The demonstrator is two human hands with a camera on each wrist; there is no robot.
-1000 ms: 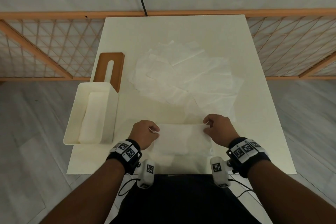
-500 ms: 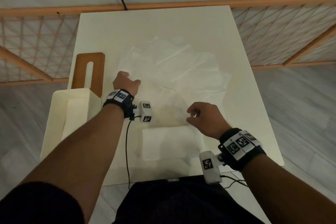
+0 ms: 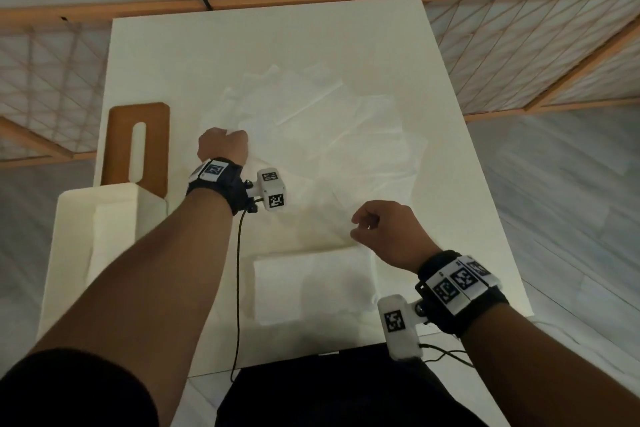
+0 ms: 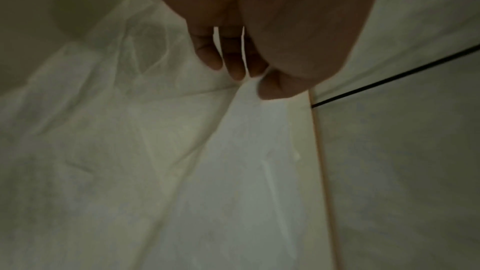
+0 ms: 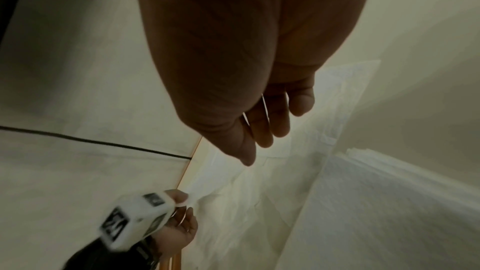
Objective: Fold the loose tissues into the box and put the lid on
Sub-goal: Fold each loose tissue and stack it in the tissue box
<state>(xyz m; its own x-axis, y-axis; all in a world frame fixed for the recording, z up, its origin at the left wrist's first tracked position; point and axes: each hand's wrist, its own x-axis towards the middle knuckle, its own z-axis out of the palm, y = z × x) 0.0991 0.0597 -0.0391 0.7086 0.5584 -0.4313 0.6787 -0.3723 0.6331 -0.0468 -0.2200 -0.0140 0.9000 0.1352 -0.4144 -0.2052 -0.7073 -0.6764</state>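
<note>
Several loose white tissues (image 3: 329, 135) lie spread over the middle of the white table (image 3: 263, 42). My left hand (image 3: 225, 139) reaches to the pile's left edge, where thumb and fingers (image 4: 233, 65) pinch a raised fold of a tissue (image 4: 103, 130). My right hand (image 3: 363, 225) hovers over the pile's near edge, fingers (image 5: 270, 128) loosely curled and holding nothing. A folded tissue (image 3: 311, 281) lies flat near the front edge, left of that hand. The open white box (image 3: 149, 215) stands at the left with tissues inside. Its brown slotted lid (image 3: 117, 135) lies just behind it.
A wooden lattice railing (image 3: 519, 45) runs behind and beside the table. A black cable (image 3: 238, 288) hangs from my left wrist camera across the table's front. The table's right side (image 3: 460, 204) is bare.
Both hands have let go of the folded tissue. My left hand has gone forward and left to the pile's edge and pinched a tissue. My right hand has lifted slightly.
</note>
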